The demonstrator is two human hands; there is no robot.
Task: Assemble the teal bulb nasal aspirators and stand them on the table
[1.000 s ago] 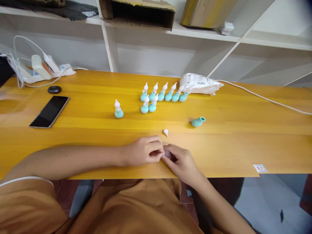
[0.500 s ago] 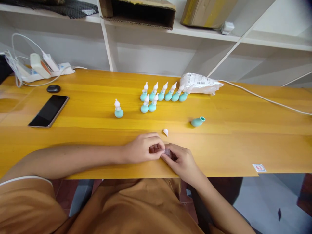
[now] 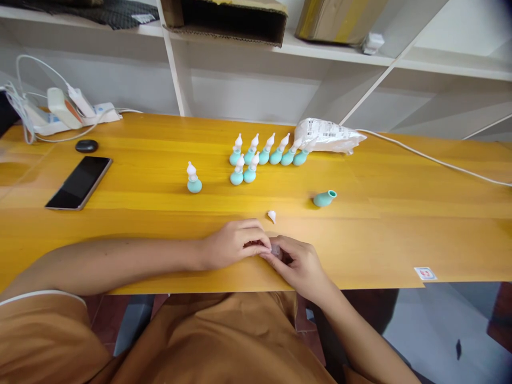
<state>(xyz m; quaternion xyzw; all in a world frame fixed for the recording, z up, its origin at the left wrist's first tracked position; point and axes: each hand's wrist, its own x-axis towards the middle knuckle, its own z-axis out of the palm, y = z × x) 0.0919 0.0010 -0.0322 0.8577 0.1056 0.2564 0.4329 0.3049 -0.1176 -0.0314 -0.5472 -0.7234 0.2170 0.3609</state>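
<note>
A small clear plastic piece [image 3: 275, 249] is pinched between the fingertips of my right hand [image 3: 298, 264] near the table's front edge. My left hand [image 3: 236, 242] meets it from the other side, thumb and fingers closed on the piece's left end. Just beyond my hands lies a small white nozzle tip [image 3: 272, 216]. Farther right, a teal rubber bulb [image 3: 325, 198] lies tilted, its open mouth facing right. Several teal bulbs with white tips [image 3: 250, 175] stand in two rows at the back, and one more such nasal aspirator [image 3: 194, 184] stands apart to the left.
A phone [image 3: 79, 183] and a black oval object [image 3: 87, 145] lie at the left, below a power strip [image 3: 60, 125] with cables. Behind the rows rests a white plastic package [image 3: 328, 136]. Shelves with cardboard boxes [image 3: 228, 24] rise behind the table [image 3: 380, 229]. A sticker [image 3: 425, 273] marks the front right.
The fingers of my left hand have curled a little closer round the clear piece. Both hands stay in the same place, and the objects on the table have not moved.
</note>
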